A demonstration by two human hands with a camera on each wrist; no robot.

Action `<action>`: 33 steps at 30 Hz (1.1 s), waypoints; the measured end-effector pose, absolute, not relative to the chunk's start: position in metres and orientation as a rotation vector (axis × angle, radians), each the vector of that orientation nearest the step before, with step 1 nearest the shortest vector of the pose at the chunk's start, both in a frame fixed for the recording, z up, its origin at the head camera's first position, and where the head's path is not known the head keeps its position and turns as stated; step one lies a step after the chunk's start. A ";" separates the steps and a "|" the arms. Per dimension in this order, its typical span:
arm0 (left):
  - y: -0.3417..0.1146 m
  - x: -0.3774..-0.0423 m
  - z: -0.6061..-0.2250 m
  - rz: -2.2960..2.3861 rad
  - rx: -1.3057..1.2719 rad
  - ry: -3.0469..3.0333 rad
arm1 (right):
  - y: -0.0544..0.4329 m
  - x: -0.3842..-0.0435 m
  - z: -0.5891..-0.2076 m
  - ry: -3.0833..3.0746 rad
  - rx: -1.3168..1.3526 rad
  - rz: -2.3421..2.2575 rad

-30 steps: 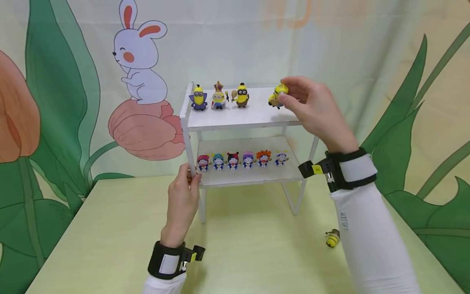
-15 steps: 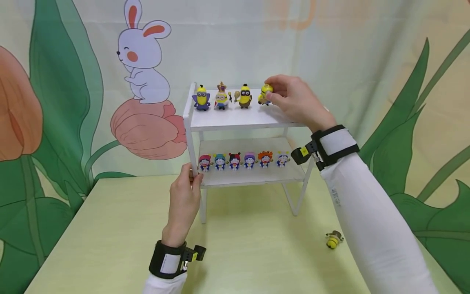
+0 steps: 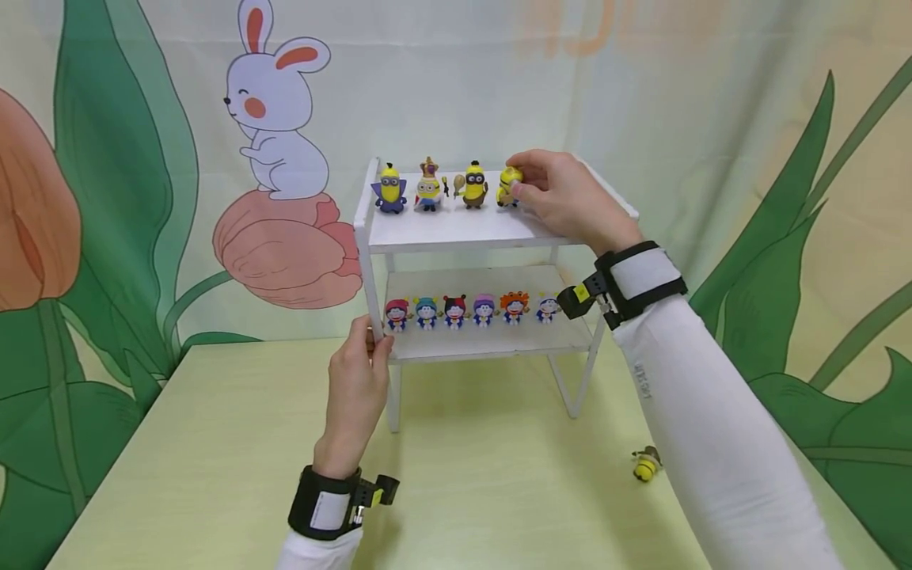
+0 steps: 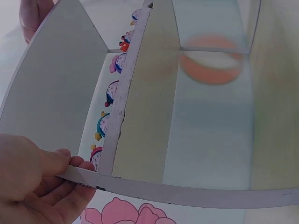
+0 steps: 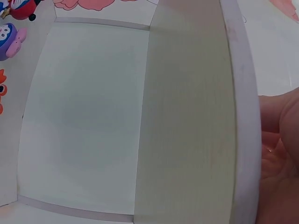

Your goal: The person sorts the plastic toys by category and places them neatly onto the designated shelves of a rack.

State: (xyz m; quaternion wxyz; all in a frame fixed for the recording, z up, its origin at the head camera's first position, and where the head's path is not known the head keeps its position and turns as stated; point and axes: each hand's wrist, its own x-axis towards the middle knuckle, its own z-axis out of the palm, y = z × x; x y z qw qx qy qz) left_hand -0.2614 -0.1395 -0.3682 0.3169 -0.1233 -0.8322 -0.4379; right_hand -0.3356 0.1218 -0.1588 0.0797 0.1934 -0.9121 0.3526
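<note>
My right hand (image 3: 570, 194) pinches a yellow Minion figure (image 3: 507, 187) between thumb and fingers at the top board of a white two-tier shelf (image 3: 456, 232). To its left, three Minion figures stand in a row: one with a purple cape (image 3: 389, 190), one wearing a crown (image 3: 428, 190) and a brown-clad one (image 3: 475, 188). My left hand (image 3: 355, 392) grips the shelf's left front post; the left wrist view shows that hand (image 4: 32, 179) with fingers around the white frame. In the right wrist view the board's edge hides the figure, and only part of the hand (image 5: 280, 144) shows.
Several small blue-and-white figures with colourful hats, one with an orange crab hat (image 3: 514, 307), line the lower board (image 3: 492, 344). Another Minion figure (image 3: 646, 465) lies on the pale yellow-green table (image 3: 484, 483), beside my right sleeve. A printed curtain (image 3: 442, 79) hangs behind.
My right hand has moved left along the top board with the yellow Minion figure, bringing it beside the brown-clad one. My left hand keeps its hold on the post.
</note>
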 end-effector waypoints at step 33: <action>-0.141 -0.261 -0.369 -1.169 -0.323 -2.188 | 0.119 -0.332 -0.155 -2.765 0.550 1.044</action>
